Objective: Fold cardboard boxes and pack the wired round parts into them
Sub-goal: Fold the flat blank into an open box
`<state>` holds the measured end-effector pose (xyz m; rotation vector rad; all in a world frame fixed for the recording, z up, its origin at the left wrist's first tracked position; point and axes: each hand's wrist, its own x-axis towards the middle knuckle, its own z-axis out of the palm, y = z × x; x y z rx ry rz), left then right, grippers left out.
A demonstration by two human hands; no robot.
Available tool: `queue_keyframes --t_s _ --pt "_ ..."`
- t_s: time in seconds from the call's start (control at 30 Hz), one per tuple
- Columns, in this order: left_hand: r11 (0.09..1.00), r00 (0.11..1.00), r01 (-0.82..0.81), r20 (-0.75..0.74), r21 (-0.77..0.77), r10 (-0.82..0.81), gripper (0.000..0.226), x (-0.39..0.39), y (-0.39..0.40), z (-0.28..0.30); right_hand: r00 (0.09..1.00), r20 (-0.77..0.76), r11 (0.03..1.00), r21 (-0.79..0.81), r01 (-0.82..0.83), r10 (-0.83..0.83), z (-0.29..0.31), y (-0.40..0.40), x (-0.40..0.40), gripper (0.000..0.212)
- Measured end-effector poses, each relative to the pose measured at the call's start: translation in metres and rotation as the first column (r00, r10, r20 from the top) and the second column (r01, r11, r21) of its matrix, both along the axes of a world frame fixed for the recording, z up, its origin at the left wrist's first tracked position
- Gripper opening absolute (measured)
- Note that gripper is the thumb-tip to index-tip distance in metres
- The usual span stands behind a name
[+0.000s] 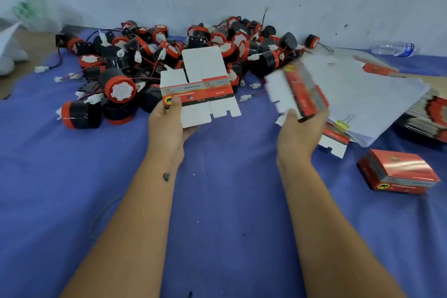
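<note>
My left hand [167, 126] grips a flat, unfolded red-and-white cardboard box [200, 87] by its lower left corner, thumb on the printed band. My right hand [298, 135] holds a second flat box blank [298, 91], blurred and tilted upright. Behind both, a big heap of black-and-red round parts [169, 60] with red and black wires and white plugs lies against the wall. One folded, closed red box [399, 172] stands at the right on the blue cloth.
White paper sheets [377, 101] with a yellow binder clip [344, 122] lie at the right, over more flat blanks. A stack of flat boxes [430, 118] sits at the far right edge. A plastic bottle [393, 49] lies by the wall. White bags sit far left.
</note>
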<state>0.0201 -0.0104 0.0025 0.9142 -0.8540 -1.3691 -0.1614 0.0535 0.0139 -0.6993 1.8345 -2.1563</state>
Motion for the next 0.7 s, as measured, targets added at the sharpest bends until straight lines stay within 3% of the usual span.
queue_keyframes --t_s 0.1,0.2,0.27,0.3,0.37,0.43,0.47,0.53,0.63,0.7 --pt "1.0 1.0 0.015 0.018 -0.004 -0.015 0.021 0.001 0.002 0.0 0.994 -0.013 0.989 0.102 0.106 -0.105 0.0 -0.001 -0.018 0.06" --pt "0.999 0.998 0.029 0.048 -0.039 -0.027 0.039 -0.001 0.006 -0.001 0.913 -0.224 0.88 0.267 0.393 -0.34 0.005 0.003 -0.011 0.083" --pt "0.999 0.998 0.026 0.06 -0.043 -0.024 0.04 -0.002 0.006 -0.001 0.824 -0.4 0.864 0.135 0.486 -0.401 0.01 0.008 0.002 0.084" --pt "0.999 0.998 0.03 0.059 -0.041 -0.028 0.038 -0.002 0.006 -0.001 0.79 -0.499 0.901 0.041 0.432 -0.356 0.009 0.009 0.008 0.081" --pt "0.997 0.997 0.061 0.043 -0.045 -0.059 0.035 -0.002 0.007 0.0 0.728 -0.682 0.994 0.011 0.113 -0.075 0.003 0.009 0.025 0.076" --pt "0.993 0.994 0.103 0.041 -0.06 -0.1 0.046 -0.001 0.008 0.001 0.582 -0.741 0.942 0.268 -0.202 0.335 -0.005 0.009 0.042 0.074" --pt "0.992 0.993 0.11 0.04 -0.065 -0.108 0.054 0.0 0.009 0.001 0.49 -0.734 0.882 0.391 -0.262 0.471 -0.01 0.008 0.047 0.07" --pt "0.988 0.993 0.121 0.028 -0.092 -0.119 0.056 0.003 0.009 0.003 0.408 -0.731 0.837 0.484 -0.256 0.548 -0.019 0.004 0.049 0.052" --pt "0.97 0.98 0.199 0.014 -0.142 -0.199 0.038 0.003 0.013 0.006 0.479 -0.7 0.848 0.458 -0.267 0.529 -0.019 0.004 0.042 0.029" --pt "0.95 0.968 0.243 0.116 -0.196 -0.224 0.036 0.0 0.014 0.007 0.59 -0.586 0.832 0.407 -0.378 0.555 -0.017 0.006 0.04 0.022"
